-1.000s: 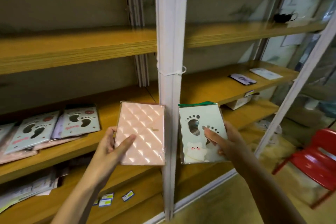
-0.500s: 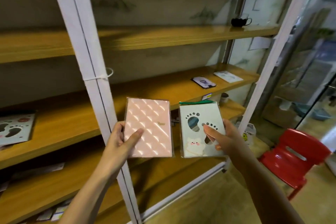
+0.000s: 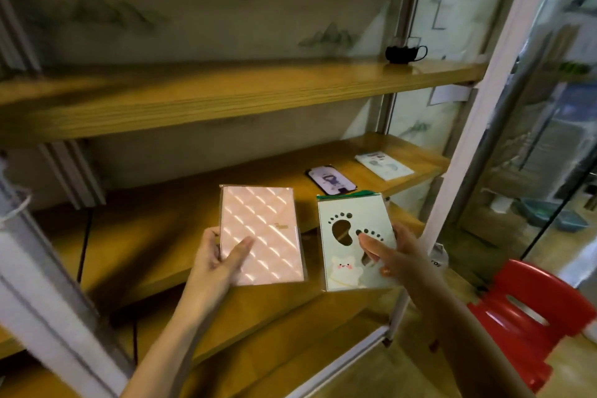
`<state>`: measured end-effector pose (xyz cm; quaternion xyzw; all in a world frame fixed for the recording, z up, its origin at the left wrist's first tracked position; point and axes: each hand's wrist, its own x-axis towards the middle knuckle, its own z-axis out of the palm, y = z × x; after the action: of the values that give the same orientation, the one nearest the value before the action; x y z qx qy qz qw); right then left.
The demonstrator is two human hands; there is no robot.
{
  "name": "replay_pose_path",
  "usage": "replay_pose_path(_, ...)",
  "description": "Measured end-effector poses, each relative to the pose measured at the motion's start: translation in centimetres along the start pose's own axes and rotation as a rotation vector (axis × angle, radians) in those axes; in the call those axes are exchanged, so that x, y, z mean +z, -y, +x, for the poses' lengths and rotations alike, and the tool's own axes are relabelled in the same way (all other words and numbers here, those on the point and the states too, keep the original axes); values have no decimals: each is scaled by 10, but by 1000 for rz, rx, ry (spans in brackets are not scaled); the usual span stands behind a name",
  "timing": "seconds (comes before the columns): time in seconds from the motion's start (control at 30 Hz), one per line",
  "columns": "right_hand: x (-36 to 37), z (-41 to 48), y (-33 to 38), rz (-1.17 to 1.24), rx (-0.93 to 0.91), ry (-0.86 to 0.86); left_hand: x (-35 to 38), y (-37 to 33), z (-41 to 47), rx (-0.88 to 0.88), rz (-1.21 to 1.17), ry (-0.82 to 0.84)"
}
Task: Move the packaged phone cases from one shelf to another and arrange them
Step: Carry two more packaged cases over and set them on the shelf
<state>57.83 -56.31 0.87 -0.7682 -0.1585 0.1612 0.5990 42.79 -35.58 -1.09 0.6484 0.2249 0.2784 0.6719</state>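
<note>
Items in the head view:

- Pink case (image 3: 262,236): quilted, in clear wrap, upright, front to the camera. It is held in the air in front of the middle shelf (image 3: 155,236), not resting on it.
- Left hand (image 3: 217,260): grips the pink case at its lower left corner, with the thumb laid across the front and the fingers hidden behind.
- Footprint case (image 3: 350,242): pale green card with two footprint cut-outs, a white cartoon animal at the bottom and a green strip on top. It is held just right of the pink case with a narrow gap between them, and tilts slightly.
- Right hand (image 3: 399,257): pinches the footprint case at its right edge, thumb on the front over the right cut-out, fingers behind.
- Purple case (image 3: 331,181): lies flat on the middle shelf, beyond both held cases.
- White pack (image 3: 384,165): lies flat on the same shelf, further right, apart from the purple case. Its print is too blurred to read.
- Upper shelf (image 3: 226,90): carries a black cup (image 3: 403,52) near its right end.
- Red chair (image 3: 533,320): on the floor at lower right, outside the white post (image 3: 468,145).
</note>
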Motion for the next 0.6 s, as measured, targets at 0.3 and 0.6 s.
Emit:
replay_pose_path(0.3, -21, 99, -15, 27, 13, 131, 36, 14, 60, -53, -13, -134)
replay_pose_path(0.6, -17, 185, -14, 24, 34, 339, 50, 15, 90, -48, 147, -446)
